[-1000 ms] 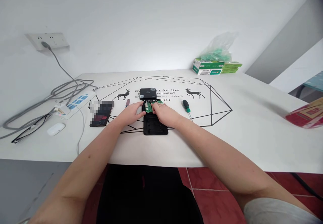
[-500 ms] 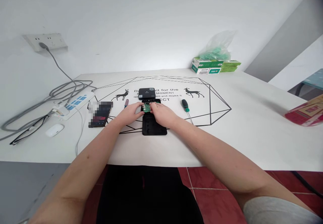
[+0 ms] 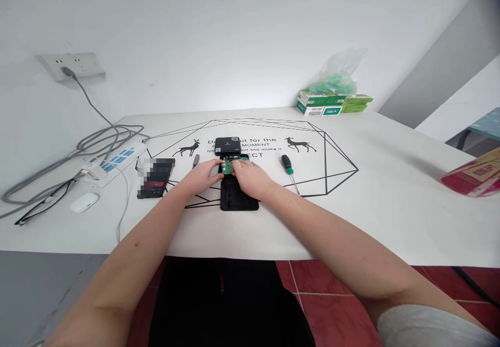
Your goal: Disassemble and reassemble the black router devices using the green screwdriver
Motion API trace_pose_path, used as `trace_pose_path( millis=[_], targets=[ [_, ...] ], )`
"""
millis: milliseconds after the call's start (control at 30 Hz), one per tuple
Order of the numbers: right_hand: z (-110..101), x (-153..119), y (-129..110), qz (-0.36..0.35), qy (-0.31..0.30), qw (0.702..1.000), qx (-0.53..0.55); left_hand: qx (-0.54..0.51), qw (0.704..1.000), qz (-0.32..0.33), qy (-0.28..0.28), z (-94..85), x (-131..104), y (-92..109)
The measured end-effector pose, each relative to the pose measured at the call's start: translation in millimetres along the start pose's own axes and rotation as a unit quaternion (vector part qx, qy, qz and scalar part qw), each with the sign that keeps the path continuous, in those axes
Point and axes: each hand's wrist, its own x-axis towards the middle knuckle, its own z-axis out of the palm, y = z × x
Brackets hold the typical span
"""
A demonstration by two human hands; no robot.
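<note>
A green circuit board [image 3: 227, 167] sits in an open black case at the middle of the desk. My left hand [image 3: 203, 175] grips the left side of the case, thumb and forefinger at its edge. Over the right part of the board lies my right hand [image 3: 252, 178], its fingers bent together and hiding what they touch. Below the case lies a flat black cover [image 3: 239, 196]. Just behind it rests a closed black box [image 3: 227, 145] with small labels. A green and black screwdriver [image 3: 287, 164] is to the right, and a small reddish-handled one [image 3: 196, 160] lies beside my left hand.
On the left are a phone [image 3: 157, 178], a white power strip [image 3: 119, 160] with grey cables, glasses [image 3: 47, 201] and a white mouse [image 3: 85, 202]. Green and white boxes [image 3: 320, 98] under a plastic bag stand at the back right. A red package [image 3: 474, 176] is at the far right.
</note>
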Motion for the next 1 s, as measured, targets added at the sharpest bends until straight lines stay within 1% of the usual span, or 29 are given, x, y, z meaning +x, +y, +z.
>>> trace_pose_path(
  millis=[233,400,467,533,633,700,833,1000],
  targets=[
    [4.4,4.0,1.4,0.008,0.010,1.000,-0.020,-0.002,1.000,-0.010,-0.001,-2.3,-1.3,2.6],
    [3.1,3.2,4.0,0.006,0.024,0.999,-0.026,-0.007,1.000,-0.023,-0.004,-3.5,-3.0,3.7],
    [1.5,2.9,6.1,0.017,0.039,0.999,-0.027,-0.009,1.000,-0.024,-0.005,-3.9,-3.2,4.2],
    [-0.1,2.9,8.3,0.047,0.052,0.997,-0.024,-0.009,1.000,-0.027,-0.009,-4.2,-3.4,4.9],
    [-2.0,4.0,11.9,0.113,0.035,0.993,0.001,-0.008,0.999,-0.031,-0.013,-4.7,-3.5,6.0],
    [-3.0,5.3,13.8,0.139,0.018,0.990,0.026,-0.009,0.999,-0.032,-0.013,-4.6,-3.5,6.3],
    [-7.1,7.9,16.0,0.148,0.013,0.988,0.047,-0.013,1.000,-0.027,-0.006,-3.5,-3.5,5.5],
    [-12.6,9.3,21.0,0.139,-0.009,0.989,0.045,-0.016,1.000,-0.013,0.001,-1.9,-3.2,4.3]
  ],
)
